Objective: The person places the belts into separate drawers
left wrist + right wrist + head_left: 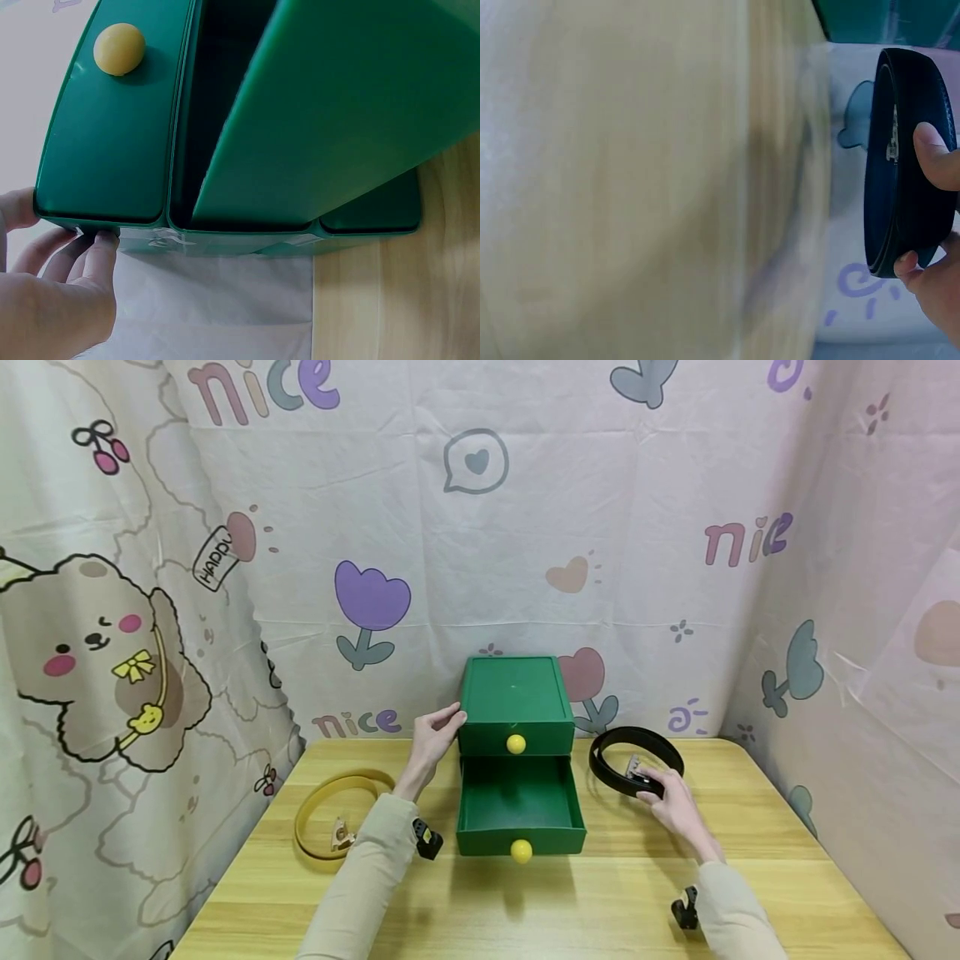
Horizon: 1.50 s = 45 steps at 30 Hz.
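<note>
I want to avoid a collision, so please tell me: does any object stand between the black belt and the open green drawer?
No separate object shows between the black belt, in the right hand, and the open drawer; only the drawer's own right wall lies in the way.

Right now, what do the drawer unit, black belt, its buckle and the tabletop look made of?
Drawer unit: likely plastic; smooth, satiny green, rounded corners.
Black belt: leather or imitation, can't tell; smooth band holding its curve.
Buckle: probably metal, silvery look.
Tabletop: wood or wood-look laminate; pale grain, straight seams.
</note>
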Motion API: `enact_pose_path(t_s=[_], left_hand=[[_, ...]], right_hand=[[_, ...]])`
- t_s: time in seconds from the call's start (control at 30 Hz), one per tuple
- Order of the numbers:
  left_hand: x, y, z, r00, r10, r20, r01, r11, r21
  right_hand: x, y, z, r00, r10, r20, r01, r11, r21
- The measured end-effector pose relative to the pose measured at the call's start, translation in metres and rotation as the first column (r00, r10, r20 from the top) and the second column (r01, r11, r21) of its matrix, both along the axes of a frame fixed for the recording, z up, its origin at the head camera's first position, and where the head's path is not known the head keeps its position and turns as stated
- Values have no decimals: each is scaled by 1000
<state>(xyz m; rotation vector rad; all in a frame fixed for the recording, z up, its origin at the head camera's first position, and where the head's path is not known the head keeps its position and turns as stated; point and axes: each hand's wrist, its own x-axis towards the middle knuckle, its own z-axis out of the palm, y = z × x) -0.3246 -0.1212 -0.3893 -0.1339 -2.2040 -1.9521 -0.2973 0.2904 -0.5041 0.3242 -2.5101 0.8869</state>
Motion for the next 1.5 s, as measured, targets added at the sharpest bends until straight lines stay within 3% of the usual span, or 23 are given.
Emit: enact_pose_path(t_s=[0.3,0.57,0.9,1.2,1.4,1.5], left_hand=[[0,0,-1,1000,4,-11,-4,1000,-3],[4,-2,-1,996,-16,-91,18,1000,20],[1,-1,1,1000,-9,1,9,1000,0],[1,1,2,1000,-1,5,1,1000,4],[0,1,0,1000,8,-7,-8,1000,-1],[0,0,0,1000,14,-8,-14,1000,1]], right_hand=[[8,-5,22,995,54,-79,-49,997,60],[19,-14,49,991,101,-86,-95,993,72],[38,-5,89,981,188,-58,-182,979,96],[66,20,128,949,315,-12,-312,942,124],[82,22,144,923,385,-4,-380,913,152],[85,18,148,899,437,-5,-431,888,157]])
